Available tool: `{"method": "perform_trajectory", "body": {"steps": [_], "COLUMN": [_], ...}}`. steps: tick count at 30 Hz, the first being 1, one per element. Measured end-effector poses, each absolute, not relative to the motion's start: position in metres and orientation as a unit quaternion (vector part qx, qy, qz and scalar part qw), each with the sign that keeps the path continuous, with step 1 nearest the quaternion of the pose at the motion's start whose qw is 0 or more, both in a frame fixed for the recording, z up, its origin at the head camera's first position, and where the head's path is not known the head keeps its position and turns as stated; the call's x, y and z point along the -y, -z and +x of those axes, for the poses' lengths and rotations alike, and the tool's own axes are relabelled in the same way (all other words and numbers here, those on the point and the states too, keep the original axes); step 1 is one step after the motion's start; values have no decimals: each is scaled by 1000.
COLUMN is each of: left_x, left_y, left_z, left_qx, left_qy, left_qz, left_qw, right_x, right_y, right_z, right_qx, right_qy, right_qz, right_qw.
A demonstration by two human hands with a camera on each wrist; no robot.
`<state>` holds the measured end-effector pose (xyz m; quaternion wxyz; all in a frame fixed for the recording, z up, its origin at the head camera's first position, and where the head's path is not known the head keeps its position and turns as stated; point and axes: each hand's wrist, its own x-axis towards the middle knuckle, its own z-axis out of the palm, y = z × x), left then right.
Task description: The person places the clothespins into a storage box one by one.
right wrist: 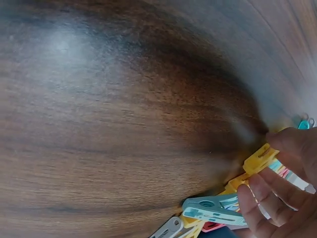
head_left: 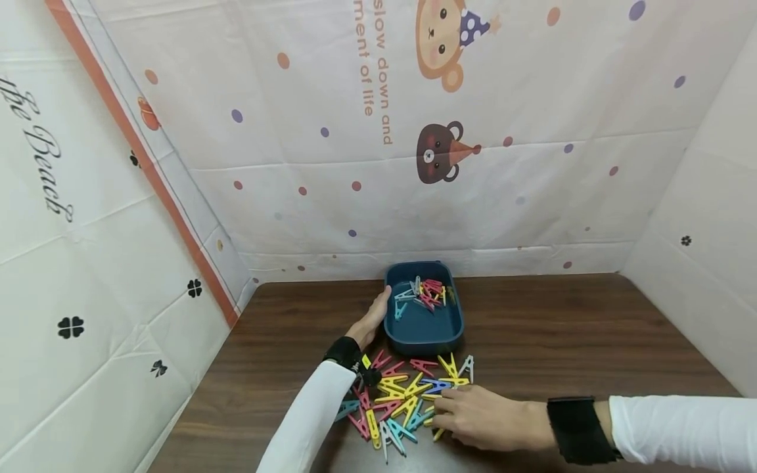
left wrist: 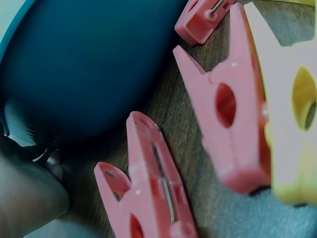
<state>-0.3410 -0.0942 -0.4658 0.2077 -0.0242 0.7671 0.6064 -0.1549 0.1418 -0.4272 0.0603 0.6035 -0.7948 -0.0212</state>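
A dark blue plastic bin (head_left: 422,335) stands at the back of the table with several clothespins (head_left: 430,293) inside. My left hand (head_left: 372,318) holds the bin's left side, fingertips at its rim. In the left wrist view that hand (left wrist: 29,191) shows low beside the blue wall (left wrist: 89,74). In front of the bin lies a loose pile of yellow, pink, blue and teal clothespins (head_left: 408,389). At the pile's right edge my right hand (head_left: 473,415) reaches in. The right wrist view shows its thumb and fingers pinching a yellow clothespin (right wrist: 260,158).
Near the right hand's fingers lie a teal clothespin (right wrist: 210,210) and a grey clothespin (right wrist: 168,228). Pink clothespins (left wrist: 230,114) spread close to the bin and under the left wrist. A printed cloth (head_left: 331,217) hangs behind the brown wooden table (head_left: 568,328).
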Motion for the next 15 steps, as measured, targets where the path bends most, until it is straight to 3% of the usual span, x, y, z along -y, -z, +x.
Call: {"method": "perform_trajectory", "body": {"steps": [15], "left_x": [94], "left_y": [467], "left_z": [-342], "left_qx": [-767], "left_qy": [-609], "left_qz": [-28], "left_qw": [200], "right_x": [-153], "right_y": [425], "right_z": [-152], "right_qx": [784], "right_qy": [4], "right_qz": [610], "right_qw": [120]}}
